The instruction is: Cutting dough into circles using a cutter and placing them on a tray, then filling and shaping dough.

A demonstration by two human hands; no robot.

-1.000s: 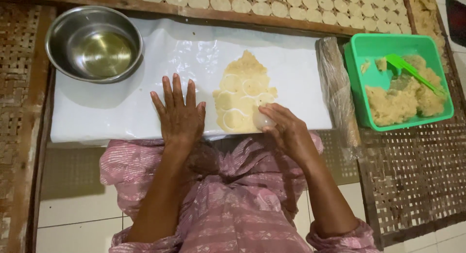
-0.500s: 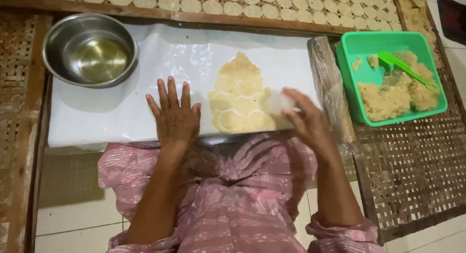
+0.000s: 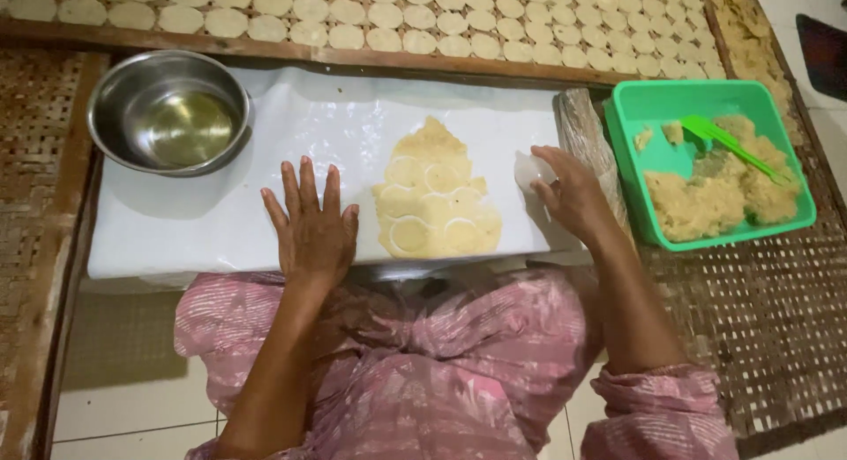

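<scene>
Your left hand (image 3: 311, 226) lies flat, fingers spread, on the smooth white board (image 3: 221, 222); your right hand (image 3: 569, 191) grips a round clear cutter (image 3: 532, 170) beside the ring-scored dough sheet (image 3: 434, 195), near the board's right edge.

Steel bowl (image 3: 169, 112) (shiny), green tub (image 3: 657, 103), woven mats (image 3: 768, 336)

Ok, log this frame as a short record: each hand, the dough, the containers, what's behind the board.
left hand: flat on the white board, fingers spread, beside the dough
right hand: holds a small clear cup at the board's right end
dough: flattened yellow sheet marked with cut circles
bowl: steel, at the board's far left
tub: green, holds dough lumps and a green spatula
behind: rows of pale discs on a woven rack
</scene>
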